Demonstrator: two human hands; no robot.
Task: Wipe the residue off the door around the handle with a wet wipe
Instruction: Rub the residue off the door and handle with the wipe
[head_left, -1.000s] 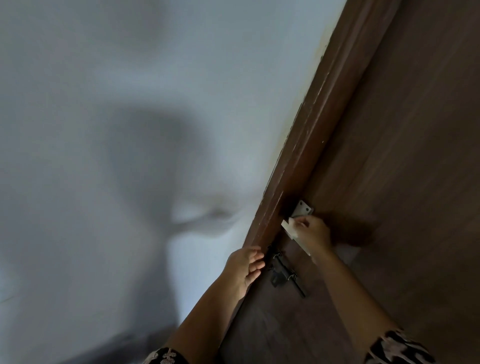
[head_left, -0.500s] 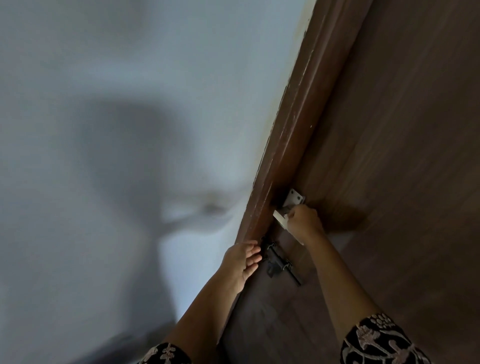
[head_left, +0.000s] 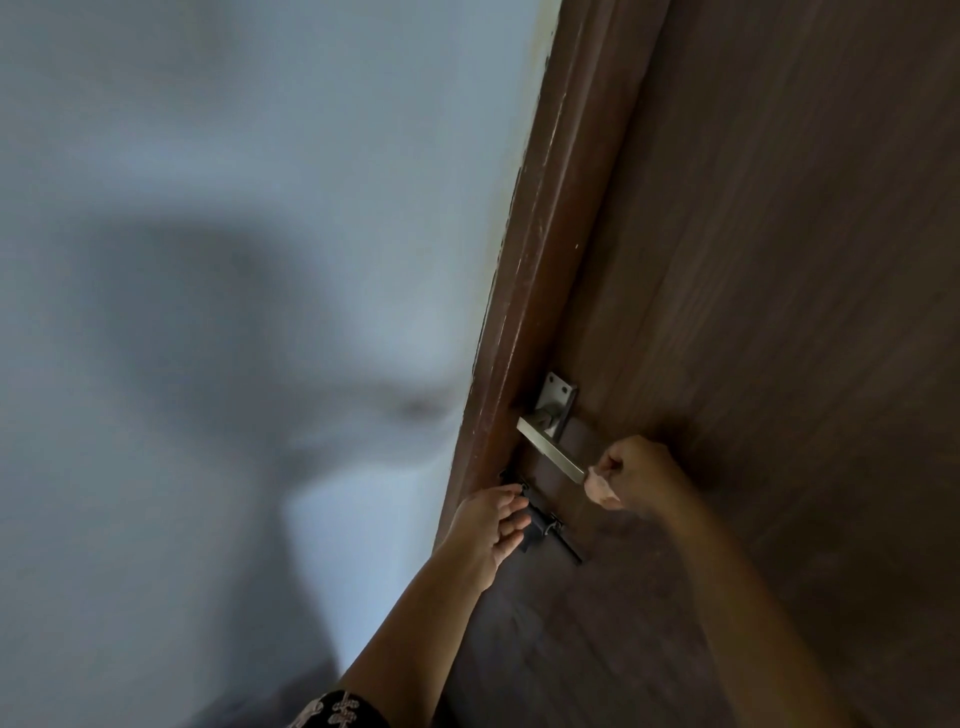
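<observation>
A dark brown wooden door (head_left: 753, 312) fills the right side. Its silver lever handle (head_left: 549, 450) sits on a metal plate (head_left: 558, 397) near the door's left edge. My right hand (head_left: 636, 473) is closed around a crumpled wet wipe (head_left: 600, 487), held just past the lever's free end against the door. My left hand (head_left: 491, 522) rests flat with fingers apart on the door edge beside a black sliding bolt (head_left: 550, 530), below the handle.
The brown door frame (head_left: 545, 270) runs diagonally up from the hands. A pale wall (head_left: 234, 260) with a blurred shadow takes up the left half.
My right hand has come off the handle and shifted to the right, past the lever's end, so the whole lever now shows. The left hand stays on the door edge.
</observation>
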